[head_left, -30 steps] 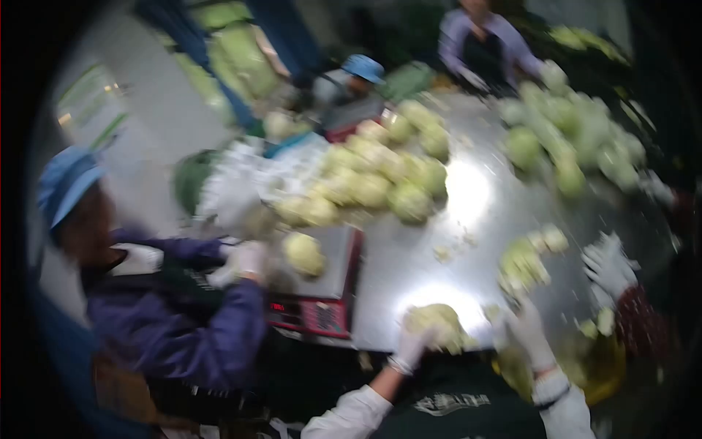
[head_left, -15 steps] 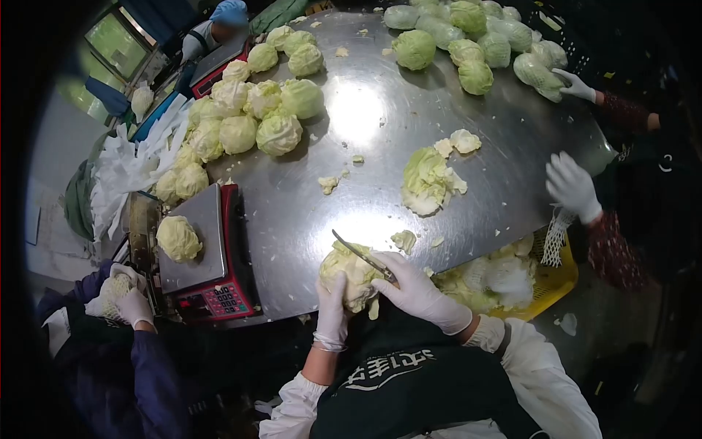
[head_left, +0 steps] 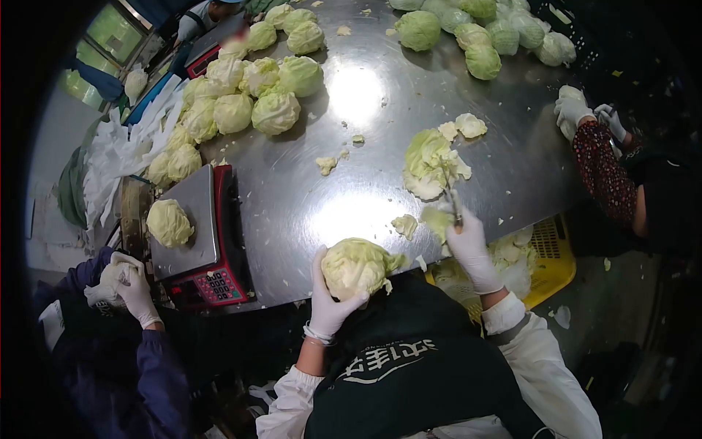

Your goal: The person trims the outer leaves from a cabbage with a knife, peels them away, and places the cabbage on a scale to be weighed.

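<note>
A pale green cabbage (head_left: 356, 268) rests in my gloved left hand (head_left: 327, 311), whose fingers and thumb wrap its left and lower sides near the table's front edge. A loose leaf hangs from the cabbage's right side. Off to the right, my gloved right hand (head_left: 474, 252) is closed on a knife (head_left: 457, 209), its blade pointing away from me toward the pile of trimmed leaves (head_left: 428, 164). A cut leaf (head_left: 436, 221) shows beside the knife, just left of my fingers. Small leaf scraps (head_left: 404, 225) lie on the metal between both hands.
A red scale (head_left: 197, 241) on the left bears one cabbage (head_left: 170, 223). Cabbages (head_left: 276, 113) are heaped at the back left, and netted ones (head_left: 504, 36) at the back right. A yellow crate (head_left: 559, 252) holds leaves below the table (head_left: 329, 197). Co-workers handle cabbages at both sides.
My right hand has moved away from the cabbage, rightward and forward, with the knife and a leaf beside it. My left hand still holds the cabbage. The right co-worker's hands have come together.
</note>
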The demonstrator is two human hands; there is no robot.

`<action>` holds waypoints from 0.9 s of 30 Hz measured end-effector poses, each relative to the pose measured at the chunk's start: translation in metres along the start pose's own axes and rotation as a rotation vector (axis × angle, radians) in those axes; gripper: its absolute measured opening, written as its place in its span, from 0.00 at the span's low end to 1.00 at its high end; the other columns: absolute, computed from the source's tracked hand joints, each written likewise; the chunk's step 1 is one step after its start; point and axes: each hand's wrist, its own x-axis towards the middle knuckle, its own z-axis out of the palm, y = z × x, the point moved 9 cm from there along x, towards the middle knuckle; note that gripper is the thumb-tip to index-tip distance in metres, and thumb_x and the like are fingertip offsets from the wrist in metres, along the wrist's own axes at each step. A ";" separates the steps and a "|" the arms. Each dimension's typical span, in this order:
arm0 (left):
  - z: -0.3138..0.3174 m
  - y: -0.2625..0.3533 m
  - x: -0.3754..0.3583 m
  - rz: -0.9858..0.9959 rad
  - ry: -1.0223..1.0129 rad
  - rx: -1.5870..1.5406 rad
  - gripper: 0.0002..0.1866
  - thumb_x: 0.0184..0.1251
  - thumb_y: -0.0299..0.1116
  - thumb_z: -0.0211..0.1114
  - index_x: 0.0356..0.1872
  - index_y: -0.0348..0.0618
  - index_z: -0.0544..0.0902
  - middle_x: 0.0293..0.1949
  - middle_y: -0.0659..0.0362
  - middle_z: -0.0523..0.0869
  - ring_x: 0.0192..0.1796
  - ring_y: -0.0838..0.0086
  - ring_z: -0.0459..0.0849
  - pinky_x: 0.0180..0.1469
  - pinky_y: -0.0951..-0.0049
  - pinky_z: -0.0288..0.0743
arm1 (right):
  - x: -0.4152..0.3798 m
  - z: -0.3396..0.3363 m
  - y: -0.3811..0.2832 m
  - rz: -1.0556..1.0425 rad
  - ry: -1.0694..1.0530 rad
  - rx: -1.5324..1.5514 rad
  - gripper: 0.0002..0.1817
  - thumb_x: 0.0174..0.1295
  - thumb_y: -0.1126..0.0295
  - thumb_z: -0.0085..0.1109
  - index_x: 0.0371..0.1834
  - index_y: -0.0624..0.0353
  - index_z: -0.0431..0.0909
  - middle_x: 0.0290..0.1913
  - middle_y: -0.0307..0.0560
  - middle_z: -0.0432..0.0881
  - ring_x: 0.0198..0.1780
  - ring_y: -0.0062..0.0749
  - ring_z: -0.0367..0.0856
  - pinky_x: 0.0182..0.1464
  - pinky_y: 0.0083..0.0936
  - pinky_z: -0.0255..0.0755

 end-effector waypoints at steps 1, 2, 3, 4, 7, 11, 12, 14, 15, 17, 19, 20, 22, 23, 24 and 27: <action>-0.003 -0.001 -0.004 -0.004 -0.005 0.000 0.60 0.48 0.35 0.85 0.80 0.40 0.54 0.71 0.46 0.67 0.74 0.57 0.70 0.76 0.58 0.65 | -0.001 -0.019 -0.007 -0.115 0.153 -0.052 0.25 0.63 0.76 0.61 0.66 0.61 0.76 0.54 0.53 0.85 0.53 0.35 0.86 0.54 0.31 0.79; -0.003 0.005 -0.009 0.078 -0.033 0.255 0.61 0.48 0.39 0.85 0.80 0.40 0.53 0.73 0.46 0.64 0.75 0.58 0.68 0.77 0.58 0.63 | -0.009 -0.027 -0.025 -0.106 0.155 -0.054 0.25 0.63 0.76 0.61 0.66 0.61 0.76 0.54 0.53 0.85 0.53 0.35 0.86 0.54 0.31 0.79; 0.001 0.011 -0.014 0.161 -0.065 0.508 0.62 0.48 0.42 0.85 0.81 0.40 0.53 0.74 0.46 0.61 0.76 0.58 0.66 0.77 0.57 0.61 | -0.024 -0.025 -0.068 -0.174 0.014 0.070 0.27 0.62 0.73 0.65 0.67 0.60 0.76 0.59 0.56 0.82 0.59 0.40 0.84 0.57 0.32 0.78; 0.010 0.020 -0.018 0.179 -0.066 0.587 0.63 0.46 0.46 0.86 0.80 0.41 0.55 0.76 0.43 0.56 0.79 0.54 0.59 0.80 0.54 0.55 | -0.036 -0.015 -0.097 -0.245 -0.125 0.194 0.30 0.61 0.71 0.68 0.68 0.60 0.75 0.65 0.59 0.79 0.65 0.46 0.81 0.61 0.33 0.78; 0.028 0.032 -0.025 0.232 0.009 0.700 0.62 0.41 0.46 0.88 0.78 0.43 0.58 0.75 0.40 0.55 0.77 0.45 0.60 0.79 0.51 0.57 | -0.071 0.042 -0.113 -0.513 -0.280 -0.022 0.35 0.58 0.57 0.75 0.68 0.57 0.75 0.66 0.56 0.78 0.63 0.46 0.82 0.59 0.30 0.78; 0.019 0.018 -0.027 0.270 0.067 0.673 0.55 0.47 0.47 0.86 0.76 0.45 0.65 0.77 0.38 0.52 0.78 0.44 0.58 0.79 0.51 0.56 | -0.050 0.058 -0.098 -0.241 -0.371 0.059 0.21 0.63 0.60 0.71 0.57 0.55 0.85 0.43 0.53 0.87 0.40 0.44 0.88 0.44 0.34 0.81; 0.018 0.020 -0.028 0.258 0.067 0.614 0.51 0.52 0.44 0.84 0.77 0.44 0.65 0.78 0.38 0.52 0.79 0.45 0.58 0.79 0.51 0.55 | -0.038 0.045 -0.090 -0.214 -0.213 0.078 0.18 0.64 0.62 0.68 0.55 0.55 0.86 0.36 0.52 0.86 0.36 0.44 0.86 0.42 0.34 0.80; 0.007 0.018 -0.031 0.238 0.050 0.606 0.53 0.54 0.44 0.83 0.79 0.43 0.63 0.78 0.38 0.53 0.79 0.46 0.58 0.80 0.51 0.54 | -0.013 0.027 -0.036 0.175 -0.201 0.269 0.22 0.65 0.64 0.67 0.62 0.55 0.82 0.44 0.49 0.88 0.36 0.36 0.87 0.44 0.33 0.81; 0.001 0.016 -0.032 0.221 0.039 0.599 0.55 0.55 0.44 0.82 0.81 0.42 0.60 0.78 0.38 0.53 0.79 0.47 0.58 0.80 0.52 0.53 | -0.010 0.012 -0.030 0.166 -0.198 0.266 0.22 0.65 0.64 0.67 0.62 0.55 0.82 0.44 0.49 0.88 0.36 0.36 0.87 0.44 0.33 0.81; -0.005 0.006 -0.037 0.173 0.032 0.536 0.58 0.56 0.43 0.81 0.83 0.39 0.53 0.78 0.39 0.53 0.79 0.49 0.57 0.81 0.53 0.52 | -0.008 -0.027 -0.043 -0.058 0.025 -0.311 0.28 0.64 0.64 0.69 0.67 0.57 0.77 0.56 0.49 0.85 0.46 0.34 0.88 0.51 0.31 0.80; -0.012 -0.011 -0.039 0.004 0.106 0.235 0.58 0.59 0.43 0.79 0.83 0.36 0.49 0.79 0.39 0.52 0.80 0.50 0.56 0.81 0.55 0.51 | -0.028 -0.019 -0.075 -0.116 -0.104 -0.120 0.32 0.62 0.62 0.71 0.69 0.58 0.75 0.60 0.51 0.82 0.52 0.37 0.86 0.55 0.31 0.79; -0.009 -0.012 -0.037 0.005 0.102 0.233 0.58 0.59 0.43 0.79 0.83 0.36 0.49 0.79 0.39 0.52 0.80 0.50 0.56 0.81 0.55 0.51 | -0.043 -0.006 -0.091 -0.172 -0.228 0.066 0.36 0.61 0.60 0.74 0.71 0.58 0.73 0.65 0.53 0.80 0.57 0.39 0.85 0.59 0.31 0.78; -0.006 -0.009 -0.034 0.049 0.157 0.345 0.56 0.63 0.38 0.77 0.83 0.36 0.47 0.77 0.41 0.57 0.78 0.54 0.61 0.79 0.57 0.57 | -0.064 0.045 -0.097 -0.270 -0.516 0.098 0.44 0.55 0.53 0.79 0.74 0.59 0.71 0.66 0.58 0.79 0.63 0.44 0.82 0.61 0.32 0.78; -0.003 -0.005 -0.033 0.058 0.154 0.341 0.56 0.63 0.38 0.77 0.83 0.36 0.47 0.77 0.41 0.57 0.78 0.54 0.61 0.79 0.57 0.57 | -0.070 0.060 -0.099 -0.328 -0.535 0.075 0.42 0.56 0.53 0.78 0.72 0.58 0.73 0.63 0.57 0.81 0.60 0.44 0.84 0.58 0.33 0.79; 0.000 -0.005 -0.032 0.007 0.131 0.191 0.55 0.63 0.36 0.76 0.83 0.36 0.47 0.76 0.42 0.60 0.76 0.56 0.64 0.78 0.58 0.60 | -0.068 0.072 -0.099 -0.350 -0.581 0.103 0.35 0.58 0.55 0.76 0.67 0.58 0.77 0.58 0.57 0.83 0.55 0.45 0.85 0.55 0.35 0.80; -0.011 -0.011 -0.029 -0.006 0.111 0.025 0.54 0.63 0.32 0.76 0.82 0.35 0.47 0.74 0.44 0.65 0.73 0.59 0.69 0.75 0.60 0.65 | -0.047 0.076 -0.098 -0.316 -0.567 0.005 0.22 0.61 0.59 0.72 0.55 0.57 0.84 0.46 0.56 0.86 0.46 0.48 0.87 0.49 0.37 0.81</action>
